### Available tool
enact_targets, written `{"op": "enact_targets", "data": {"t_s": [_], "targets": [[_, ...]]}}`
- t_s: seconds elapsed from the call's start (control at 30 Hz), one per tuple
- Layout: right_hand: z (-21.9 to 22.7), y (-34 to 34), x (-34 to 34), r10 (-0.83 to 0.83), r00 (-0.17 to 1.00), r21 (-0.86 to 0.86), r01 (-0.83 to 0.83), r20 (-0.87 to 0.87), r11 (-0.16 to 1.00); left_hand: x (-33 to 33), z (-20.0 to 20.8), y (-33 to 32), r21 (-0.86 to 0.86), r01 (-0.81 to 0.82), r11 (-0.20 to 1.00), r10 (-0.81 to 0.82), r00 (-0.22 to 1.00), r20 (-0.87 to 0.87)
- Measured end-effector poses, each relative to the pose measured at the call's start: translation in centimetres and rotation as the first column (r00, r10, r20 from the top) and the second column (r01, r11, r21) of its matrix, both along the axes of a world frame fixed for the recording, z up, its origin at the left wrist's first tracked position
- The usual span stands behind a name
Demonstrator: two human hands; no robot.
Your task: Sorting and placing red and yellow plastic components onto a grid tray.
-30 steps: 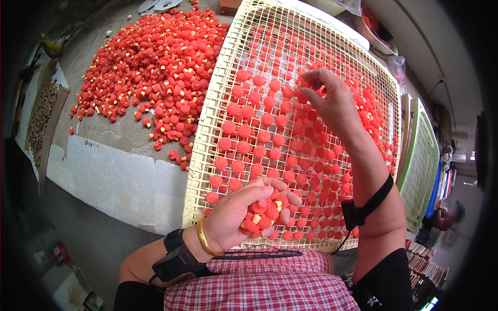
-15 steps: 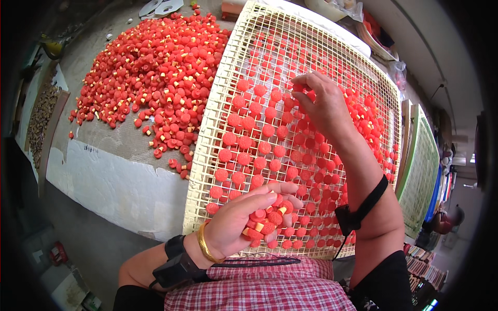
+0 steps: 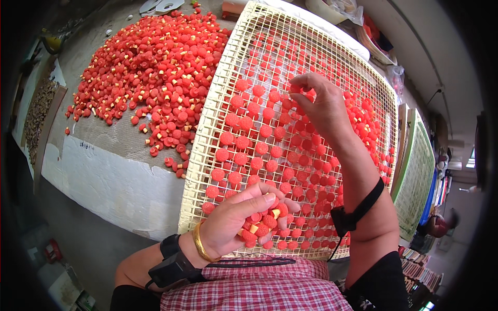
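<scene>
Small red mushroom-shaped pieces (image 3: 263,226) with short yellow stems lie in my cupped left hand (image 3: 228,217), its fingers wrapped round them above the near edge of a cream-coloured grid rack (image 3: 201,140). Many such pieces stand in rows in the rack's openings, textured red caps (image 3: 240,142) upward. Over the far middle of the rack, my right hand (image 3: 328,106) pinches thumb against forefinger. A red mushroom-shaped piece (image 3: 306,95) shows at that pinch; its stem is hidden by the fingers and grid.
A large heap of the same red pieces (image 3: 155,67) covers the table left of the rack. White foam board (image 3: 109,186) lines the near table edge. Loose pieces (image 3: 365,124) are gathered on the rack's right part. A green-framed mesh panel (image 3: 415,166) leans at the right.
The whole view has shifted slightly. Both hands keep nearly the same places over the rack, the right still pinched and the left still cupped round its pieces.
</scene>
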State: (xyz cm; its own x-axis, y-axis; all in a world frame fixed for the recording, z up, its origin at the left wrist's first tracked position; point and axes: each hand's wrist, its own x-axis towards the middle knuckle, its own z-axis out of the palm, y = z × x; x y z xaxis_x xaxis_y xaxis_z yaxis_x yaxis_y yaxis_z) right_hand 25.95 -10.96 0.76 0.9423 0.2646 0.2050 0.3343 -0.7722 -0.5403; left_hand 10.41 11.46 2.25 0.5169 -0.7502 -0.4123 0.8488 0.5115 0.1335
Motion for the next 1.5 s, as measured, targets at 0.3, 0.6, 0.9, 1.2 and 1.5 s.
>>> {"op": "enact_targets", "data": {"t_s": [0.3, 0.6, 0.9, 1.2, 1.5], "targets": [[-1.1, 0.5, 0.8, 0.017, 0.994, -0.087, -0.008, 0.105, 0.996, 0.0, 0.0, -0.3, 0.043, -0.039, 0.998, 0.040, 0.999, -0.022], [1.6, 0.5, -0.9, -0.051, 0.994, -0.012, 0.052, 0.098, 0.999, 0.1, -0.2, -0.4, -0.050, -0.096, 0.994, 0.094, 0.995, -0.043], [7.3, 3.8, -7.7, 0.539, 0.794, 0.409, -0.409, -0.282, 0.816, 0.5, -0.2, -0.2, -0.076, -0.187, 0.979, 0.178, 0.977, -0.120], [7.3, 5.1, -9.2, 0.445, 0.891, 0.089, -0.438, -0.087, 0.895, 0.3, -0.1, 0.0, 0.015, -0.225, 0.974, 0.225, 0.965, -0.133], [6.1, 2.6, -4.4, 0.119, 0.993, 0.101, -0.118, -0.007, 0.988, 0.5, -0.4, 0.3, -0.042, -0.197, 0.979, 0.192, 0.975, -0.110]]}}
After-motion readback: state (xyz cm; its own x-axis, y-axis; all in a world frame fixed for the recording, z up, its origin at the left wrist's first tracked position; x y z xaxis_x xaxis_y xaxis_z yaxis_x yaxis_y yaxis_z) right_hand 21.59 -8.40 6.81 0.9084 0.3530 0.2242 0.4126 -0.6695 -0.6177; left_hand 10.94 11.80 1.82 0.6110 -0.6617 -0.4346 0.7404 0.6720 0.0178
